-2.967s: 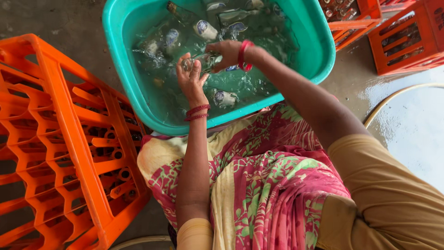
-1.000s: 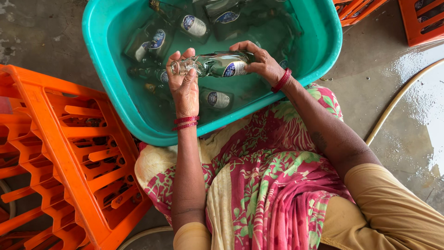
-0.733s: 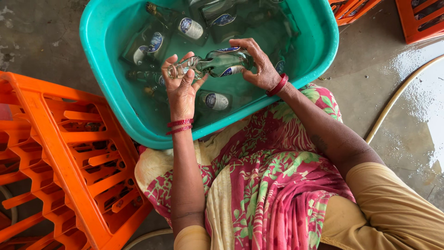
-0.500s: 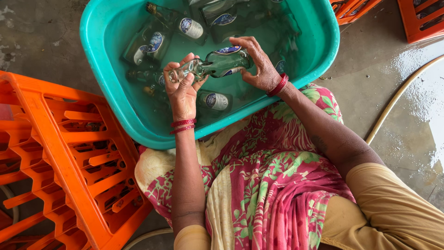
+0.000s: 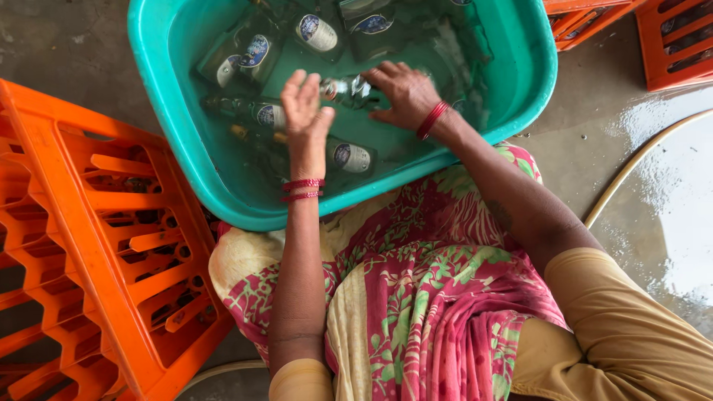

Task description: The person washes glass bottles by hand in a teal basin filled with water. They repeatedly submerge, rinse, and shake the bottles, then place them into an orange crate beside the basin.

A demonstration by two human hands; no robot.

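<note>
A teal plastic tub [image 5: 535, 82] full of water holds several clear glass bottles with blue-and-white labels. My right hand [image 5: 405, 93] grips one bottle [image 5: 349, 89] lying sideways just above the water. My left hand [image 5: 304, 119] is raised beside the bottle's neck end, palm flat, fingers spread, holding nothing. Red bangles circle both wrists. More bottles [image 5: 256, 52] lie sunk in the water beyond and under my hands.
An orange divided bottle crate [image 5: 96, 223] stands at my left, against the tub. More orange crates [image 5: 668, 37] sit at the top right. A pale hose [image 5: 631, 163] curves over the wet concrete floor at right. My lap in pink floral cloth [image 5: 416, 297] is below the tub.
My left hand has come off the bottle's neck and spread flat. My right hand has lowered the bottle closer to the water.
</note>
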